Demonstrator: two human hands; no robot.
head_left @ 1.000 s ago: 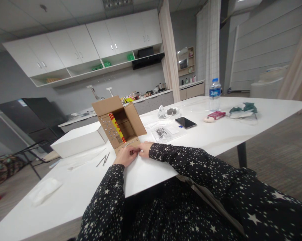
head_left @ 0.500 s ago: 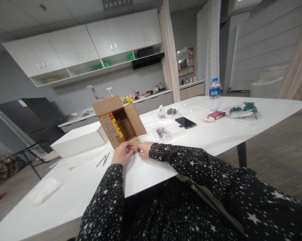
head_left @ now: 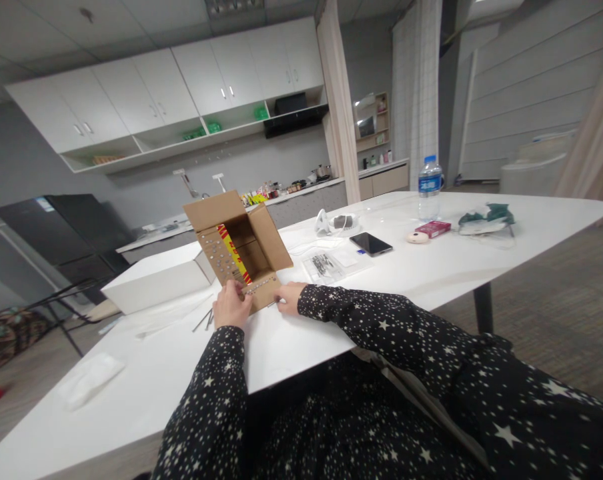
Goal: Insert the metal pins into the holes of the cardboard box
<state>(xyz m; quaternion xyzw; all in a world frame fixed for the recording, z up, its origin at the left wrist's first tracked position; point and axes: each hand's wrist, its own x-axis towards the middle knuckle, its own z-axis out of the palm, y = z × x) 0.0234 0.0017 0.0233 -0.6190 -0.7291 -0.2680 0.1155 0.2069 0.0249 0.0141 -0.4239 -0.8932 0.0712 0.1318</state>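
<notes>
White table [head_left: 431,267]: cardboard box [head_left: 241,250] flap under flat left hand [head_left: 230,309], right hand [head_left: 290,297] pinching a small piece beside it.

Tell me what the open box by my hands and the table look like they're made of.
Open box: brown corrugated cardboard, matte, judging by its folded flaps. Table: smooth glossy white top, perhaps stone or laminate; it shows soft reflections.

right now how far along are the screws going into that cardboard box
Done: rows of screws already stud the left flap and the front flap of the cardboard box. In hand: left hand steadies the front flap; right hand pinches something small, too small to identify. Left: loose nails lie on the table.
</notes>
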